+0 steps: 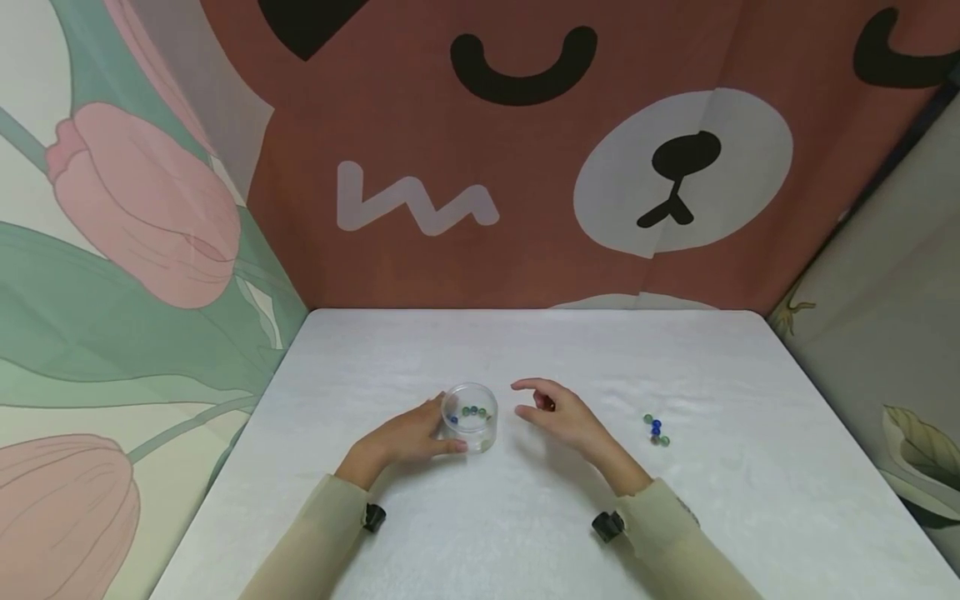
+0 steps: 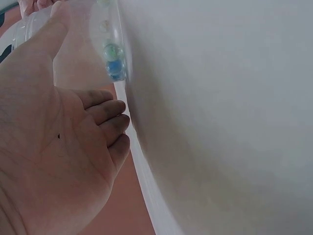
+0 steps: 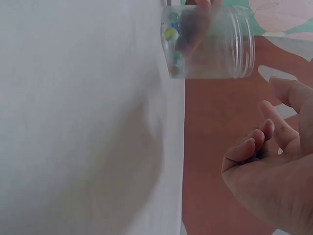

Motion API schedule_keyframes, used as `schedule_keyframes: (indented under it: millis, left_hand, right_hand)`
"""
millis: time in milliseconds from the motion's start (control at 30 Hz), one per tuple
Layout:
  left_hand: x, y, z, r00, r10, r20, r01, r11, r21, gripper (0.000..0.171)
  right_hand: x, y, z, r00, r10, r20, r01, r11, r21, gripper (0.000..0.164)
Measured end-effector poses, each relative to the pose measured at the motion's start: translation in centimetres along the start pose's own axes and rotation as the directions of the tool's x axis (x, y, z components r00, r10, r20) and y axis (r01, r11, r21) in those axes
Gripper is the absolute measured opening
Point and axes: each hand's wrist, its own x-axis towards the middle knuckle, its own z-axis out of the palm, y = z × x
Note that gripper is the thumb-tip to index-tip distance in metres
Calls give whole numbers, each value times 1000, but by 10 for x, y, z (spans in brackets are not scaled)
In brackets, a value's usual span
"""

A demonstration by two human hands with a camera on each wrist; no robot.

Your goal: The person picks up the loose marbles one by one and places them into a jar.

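Observation:
In the head view a clear round jar (image 1: 469,427) stands on the white table, its mouth facing up. Several green and blue marbles (image 2: 114,61) lie on its bottom, a yellowish marble (image 3: 171,34) among them. My left hand (image 1: 408,435) holds the jar from the left, thumb along the near side and fingers round behind. To the right of the jar, apart from it, my right hand (image 1: 558,414) hovers over the table. Its index finger and thumb reach toward the jar with a gap between them, while the other fingers curl loosely toward the palm.
A loose cluster of several marbles (image 1: 656,427), blue, green and brownish, lies on the table (image 1: 720,533) right of my right hand. A brown printed cloth (image 1: 405,275) hangs behind the table's far edge, with floral cloth (image 1: 150,350) on the left.

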Motion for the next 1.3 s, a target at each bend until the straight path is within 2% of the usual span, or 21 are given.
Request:
schedule_keyframes:
  millis: [400, 833, 967, 1300]
  left_hand:
    - [0, -1, 1, 1000, 9, 8, -10, 1000, 25, 108]
    - [0, -1, 1, 1000, 19, 1, -20, 999, 28, 108]
    - [-1, -1, 1, 1000, 16, -3, -16, 1000, 22, 108]
    - [-1, 0, 2, 1000, 12, -5, -12, 1000, 16, 108]
  right_hand:
    - [-13, 11, -25, 1000, 21, -14, -21, 1000, 22, 36]
    - [-27, 28, -52, 999, 25, -40, -27, 998, -57, 40]
    - [-28, 35, -56, 1000, 0, -31, -2, 996, -90, 40]
    - [-41, 53, -64, 999, 40, -12, -41, 994, -104, 39]
